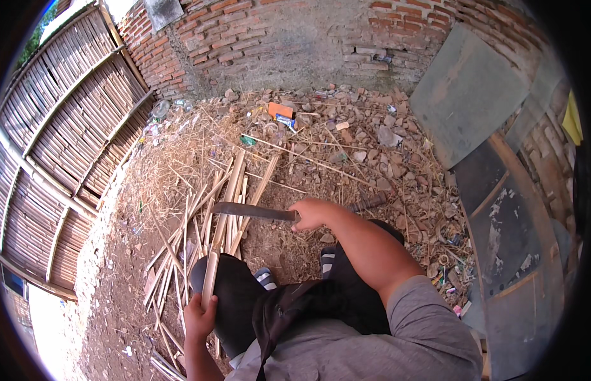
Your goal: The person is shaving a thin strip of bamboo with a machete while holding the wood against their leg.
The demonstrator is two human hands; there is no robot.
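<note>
A brick wall [276, 44] closes the yard ahead of you, a woven bamboo fence [60, 140] runs down your left, and grey boards [467, 95] lean at your right. The dirt ground [118, 273] is strewn with rubble, straw and litter.

Between your knees and the rubble lies a loose pile of split bamboo strips [225, 203], fanned away from you. One bamboo slat [211, 273] stands apart from that pile: your left hand [199, 317] is clamped round its near end, just beside your left knee, and it points out toward the pile.

Your right hand [311, 213] is closed on the handle of a long knife [251, 211], whose blade lies level across the strips, tip to your left, above the far part of the slat.

For a clean cut, I judge you should keep the left grip low on the slat, well back from where the edge will land, and hold the slat steady rather than floating. Line the blade with the grain before committing, and keep your knees and sandalled feet [327, 257] out of the blade's path.
</note>
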